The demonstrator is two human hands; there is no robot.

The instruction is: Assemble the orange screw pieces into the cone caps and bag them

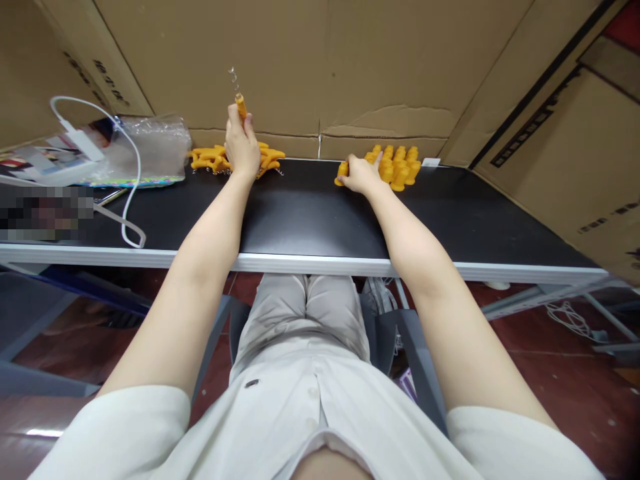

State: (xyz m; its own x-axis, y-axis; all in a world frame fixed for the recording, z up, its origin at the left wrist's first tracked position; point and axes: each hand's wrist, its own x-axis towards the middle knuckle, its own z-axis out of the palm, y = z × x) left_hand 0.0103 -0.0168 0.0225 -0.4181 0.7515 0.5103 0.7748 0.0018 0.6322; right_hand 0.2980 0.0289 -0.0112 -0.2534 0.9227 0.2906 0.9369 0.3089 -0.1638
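Note:
My left hand [243, 148] is raised above the back of the table, its fingers closed around a yellow corkscrew [241, 107]. The metal spiral of the corkscrew points up, and its lower part is hidden in my hand. Behind and below that hand lies a pile of similar yellow corkscrews [273, 157], with spiral tips showing along its front edge. My right hand [361, 175] is closed on a yellow flared plastic piece [343, 172] that stands on the table. Several more of these yellow flared pieces [400, 172] stand upright in rows just right of it.
Cardboard panels [320, 67] rise behind the black table [310, 213]. At the left lie a clear plastic bag [155, 147], a white cable [136, 153] and a white adapter [85, 144]. A small white item [431, 162] lies at the back right.

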